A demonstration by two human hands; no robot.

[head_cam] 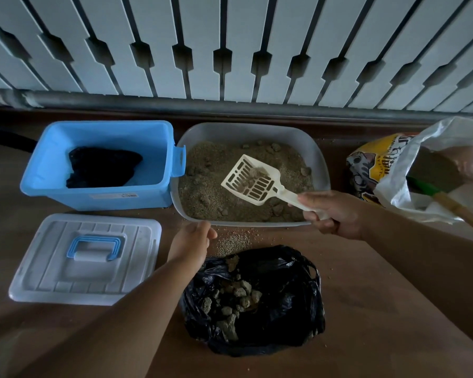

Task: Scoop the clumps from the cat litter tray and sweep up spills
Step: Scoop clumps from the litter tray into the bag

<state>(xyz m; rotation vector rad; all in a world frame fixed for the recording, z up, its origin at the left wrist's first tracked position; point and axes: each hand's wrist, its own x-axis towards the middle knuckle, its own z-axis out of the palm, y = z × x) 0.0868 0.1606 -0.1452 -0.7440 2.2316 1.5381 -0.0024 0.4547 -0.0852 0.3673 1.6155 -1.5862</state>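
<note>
Over the tray (321, 170), just right of frame centre: scoop (250, 180), cream slotted plastic, held clear above the litter; long axis runs from 4 o'clock (handle) to 10 o'clock (blade), the blade's open end pointing toward the tub. A small grey clump (258, 173) and some loose litter lie on the slots. Right hand (331, 211), at 4 o'clock from the scoop: fingers curled round the handle's end, thumb laid along its top, a closed grip. Left hand (193, 241), at 7 o'clock from the scoop: at the tray's near rim, fingers loosely bent and close together, holding nothing; whether they touch the rim cannot be told. Tray: grey, oblong, on a brown floor (366, 309); holds tan litter with several darker clumps, mostly along its far and near edges. Bag (290, 296), black plastic, at 6 o'clock from the tray, mouth open upward; holds a heap of grey clumps. Spill (234, 242): a patch of loose grains on the floor between tray and bag, just right of the left hand. Tub (99, 193), blue, at 9 o'clock from the tray and touching it; holds something black and crumpled. Lid (85, 257), pale with a blue handle, flat on the floor at 6 o'clock from the tub. Sack (372, 162), yellow with a cat printed on it, at 3 o'clock from the tray, mouth open, beside a clear plastic wrap; a stick with a green end lies across it. Behind all: a white slatted railing (230, 45).
</note>
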